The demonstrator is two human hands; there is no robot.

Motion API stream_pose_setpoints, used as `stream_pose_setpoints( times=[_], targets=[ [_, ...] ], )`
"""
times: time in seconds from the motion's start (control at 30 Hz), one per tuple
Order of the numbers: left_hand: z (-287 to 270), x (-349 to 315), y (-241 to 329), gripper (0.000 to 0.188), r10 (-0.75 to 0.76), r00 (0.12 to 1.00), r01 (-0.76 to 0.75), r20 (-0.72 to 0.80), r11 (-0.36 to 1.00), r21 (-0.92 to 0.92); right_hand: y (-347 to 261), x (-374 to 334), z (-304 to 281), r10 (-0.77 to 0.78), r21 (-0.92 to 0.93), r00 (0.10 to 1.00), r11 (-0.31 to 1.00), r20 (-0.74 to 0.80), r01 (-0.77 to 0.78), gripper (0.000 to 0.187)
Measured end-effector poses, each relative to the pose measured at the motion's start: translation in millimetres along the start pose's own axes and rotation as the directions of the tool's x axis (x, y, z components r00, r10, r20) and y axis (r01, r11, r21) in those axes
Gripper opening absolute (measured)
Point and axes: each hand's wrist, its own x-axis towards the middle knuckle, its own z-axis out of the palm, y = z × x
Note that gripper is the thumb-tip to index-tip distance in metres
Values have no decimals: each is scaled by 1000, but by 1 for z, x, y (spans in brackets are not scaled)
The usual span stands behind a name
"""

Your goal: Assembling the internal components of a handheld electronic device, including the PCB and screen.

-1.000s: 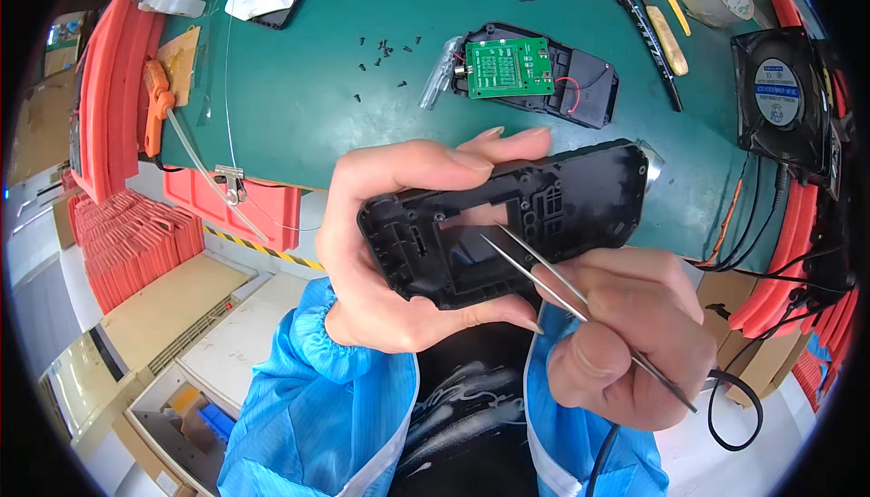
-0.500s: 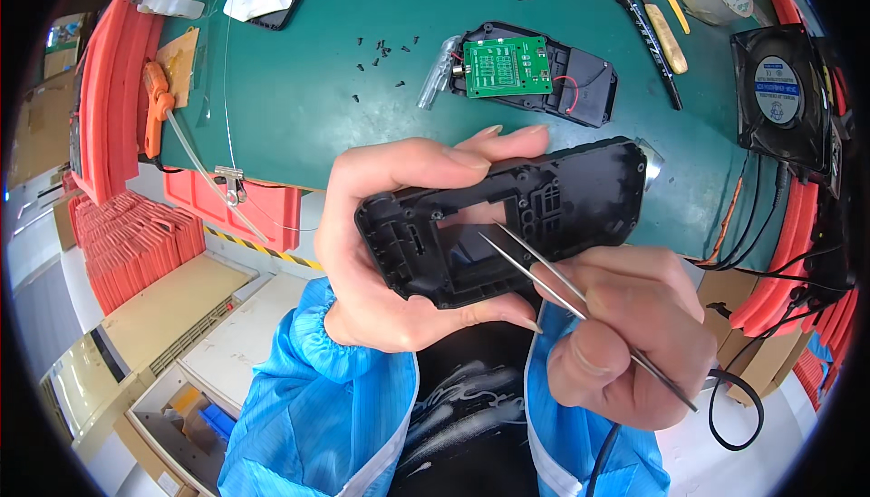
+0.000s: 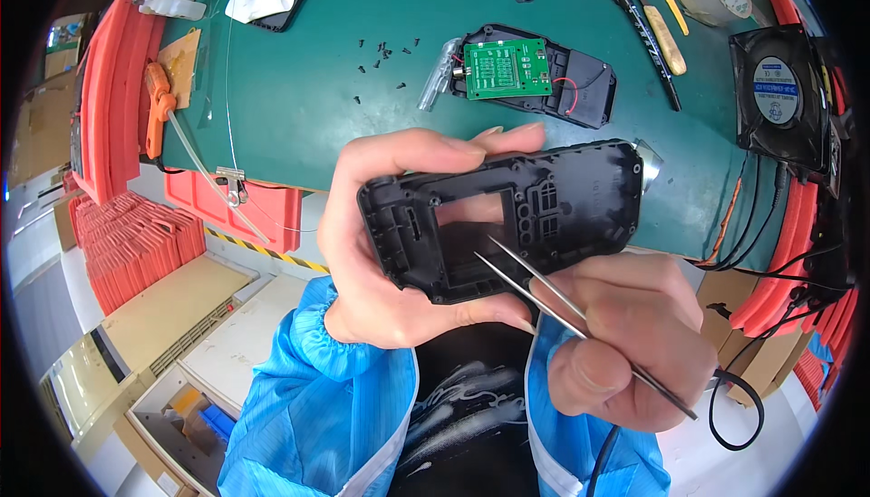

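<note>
My left hand (image 3: 362,252) is closed around one end of a black plastic housing half (image 3: 580,202), its ribbed inner side turned up. The housing has a rectangular window (image 3: 467,234); whether a clear pane sits in it I cannot tell. Metal tweezers (image 3: 562,309) are pinched in my right hand (image 3: 625,343). Their tips lie over the window, slightly apart, with nothing visible between them. Farther off, a second black housing half (image 3: 589,89) rests on the bench, carrying a green circuit board (image 3: 503,69) and a red wire.
Several small black screws (image 3: 381,51) lie scattered on the green bench (image 3: 299,89). A black marker (image 3: 639,35) and a wooden-handled blade (image 3: 666,39) are at the far right, near a black fan (image 3: 779,89). An orange-handled tool (image 3: 156,107) sits at the left edge.
The housing has tilted a little, showing its inner side more squarely. The tweezer tips have shifted slightly left and down over the window.
</note>
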Motion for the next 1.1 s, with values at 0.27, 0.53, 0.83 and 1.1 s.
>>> stream_pose_setpoints(
  times=[0.27, 0.53, 0.83, 1.1],
  targets=[
    [0, 3, 12, 109, 12, 1000, -10, -16, 997, 75, 11, 4, 10, -189, 23, 882, 975, -431, 220, 39],
    [4, -1, 36, 109, 15, 998, -27, 58, 979, 203, 2, -5, 1, -98, 112, 719, 965, -688, 239, 32],
    [1, -5, 25, 101, -94, 995, 98, -31, 976, 192, 9, 8, -3, -285, 86, 922, 945, -261, 317, 34],
    [8, -2, 6, 93, 25, 994, -19, -104, 998, 63, -10, 1, -7, -141, -18, 987, 990, 80, 143, 29]
  ],
)
